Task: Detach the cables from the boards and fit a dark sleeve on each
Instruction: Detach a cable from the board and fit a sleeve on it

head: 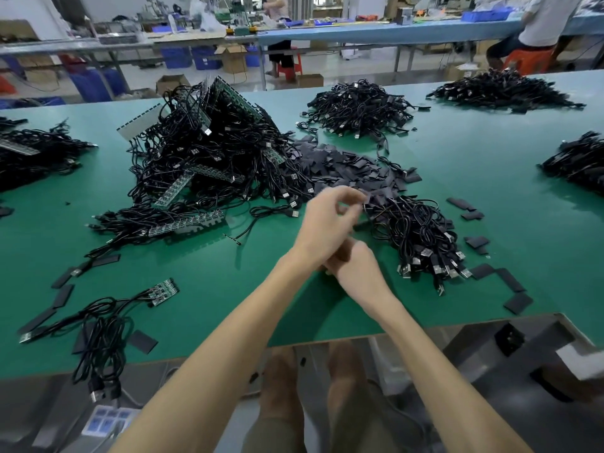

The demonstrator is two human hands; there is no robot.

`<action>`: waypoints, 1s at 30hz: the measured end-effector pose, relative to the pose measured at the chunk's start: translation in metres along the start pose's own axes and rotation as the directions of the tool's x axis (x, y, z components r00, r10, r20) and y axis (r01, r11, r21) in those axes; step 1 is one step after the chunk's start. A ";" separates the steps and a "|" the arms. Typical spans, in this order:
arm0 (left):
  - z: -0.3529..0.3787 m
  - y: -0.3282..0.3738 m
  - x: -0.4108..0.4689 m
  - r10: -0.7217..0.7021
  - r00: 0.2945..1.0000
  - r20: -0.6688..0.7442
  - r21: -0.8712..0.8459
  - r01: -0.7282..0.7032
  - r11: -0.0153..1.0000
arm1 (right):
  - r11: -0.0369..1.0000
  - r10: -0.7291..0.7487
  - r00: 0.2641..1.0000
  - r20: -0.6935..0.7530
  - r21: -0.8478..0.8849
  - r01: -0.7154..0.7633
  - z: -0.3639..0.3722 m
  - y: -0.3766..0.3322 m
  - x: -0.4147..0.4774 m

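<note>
A big tangle of black cables still joined to green boards (209, 152) lies at the middle left of the green table (490, 191). To its right spreads a heap of flat dark sleeves (340, 165). My left hand (327, 220) reaches across my right arm to that heap's near edge, its blurred fingertips pinched on one dark sleeve (366, 199). My right hand (354, 268) sits just below, fingers curled and hidden under my left wrist. A bundle of loose cables (421, 237) lies right of both hands. A small board with cables (163, 291) rests near left.
More cable piles sit at the far middle (359, 109), far right (503, 89), right edge (575, 165) and left edge (32, 155). Loose sleeves (519, 302) are scattered near the front edge. A person (542, 24) sits at the bench behind.
</note>
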State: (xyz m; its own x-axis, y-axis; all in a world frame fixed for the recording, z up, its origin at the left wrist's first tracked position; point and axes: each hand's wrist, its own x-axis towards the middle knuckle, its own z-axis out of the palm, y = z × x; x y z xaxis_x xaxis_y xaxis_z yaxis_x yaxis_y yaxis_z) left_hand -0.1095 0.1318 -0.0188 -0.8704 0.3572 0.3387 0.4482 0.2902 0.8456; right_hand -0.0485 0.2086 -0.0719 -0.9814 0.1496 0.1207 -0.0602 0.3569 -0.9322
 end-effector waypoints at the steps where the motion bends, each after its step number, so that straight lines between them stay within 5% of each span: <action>1: -0.011 -0.009 -0.002 0.035 0.996 -0.085 0.125 -0.024 0.992 | 1.000 -0.002 1.000 -0.003 0.010 0.002 0.000 0.001 0.000; 5: -0.058 -0.052 -0.008 -0.046 0.977 -0.207 0.602 0.164 0.782 | 0.997 0.006 1.000 -0.004 0.074 -0.006 0.001 0.004 -0.001; 8: -0.081 -0.075 -0.018 -0.200 0.964 -0.176 0.733 0.264 0.627 | 0.998 0.004 1.000 -0.009 0.055 -0.004 0.000 0.002 -0.001; 18: -0.084 -0.052 -0.046 -0.094 0.995 0.027 0.566 0.062 0.822 | 0.997 0.008 1.000 -0.021 0.078 -0.006 -0.002 -0.001 -0.001; 24: -0.115 -0.052 -0.060 -0.368 0.929 -0.025 0.691 0.282 0.666 | 0.996 0.000 0.998 -0.063 0.093 0.006 -0.001 0.000 0.001; 30: -0.120 -0.053 -0.072 -0.281 0.958 0.047 0.523 0.216 0.825 | 0.996 -0.025 0.997 -0.068 -0.089 0.019 0.000 0.003 0.003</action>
State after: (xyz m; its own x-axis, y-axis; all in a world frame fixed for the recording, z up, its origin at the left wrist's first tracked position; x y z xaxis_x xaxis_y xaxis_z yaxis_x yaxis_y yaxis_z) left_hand -0.0952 -0.0161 -0.0384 -0.9507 0.3029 0.0672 0.2879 0.7805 0.5550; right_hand -0.0516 0.2102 -0.0747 -0.9648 0.2031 0.1673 -0.0627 0.4402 -0.8957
